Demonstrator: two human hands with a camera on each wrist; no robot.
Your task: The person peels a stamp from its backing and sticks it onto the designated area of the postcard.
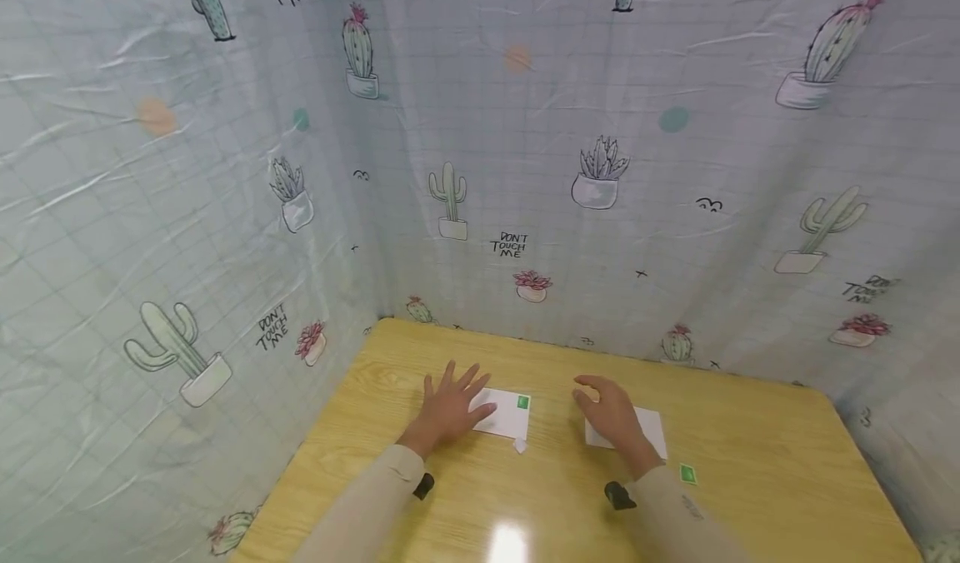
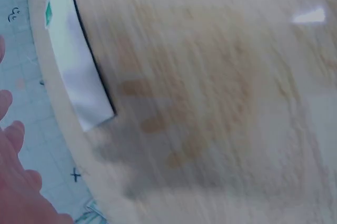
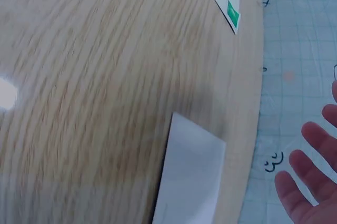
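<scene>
In the head view you see both your hands above the wooden table, and each one hides a part of a white paper from this camera. Your left hand is spread wide, its thumb reaching across the left white paper, which carries a green sticker at its far right corner. Your right hand is loosely bent over the right white paper. From this view alone you could think that the hands rest on the papers, but the wrist views show more: in the left wrist view your fingers stand raised, apart from the paper, with a shadow on the table, and in the right wrist view the fingers are also lifted and separated, with the patterned curtain behind them. So both your hands are relaxed and unclosed — neither one holds anything. Only the head view gives you the small white scrap at the near right corner of the left paper — whether it touches, you cannot tell — and the loose green sticker, which lies on the table near your right sleeve.
</scene>
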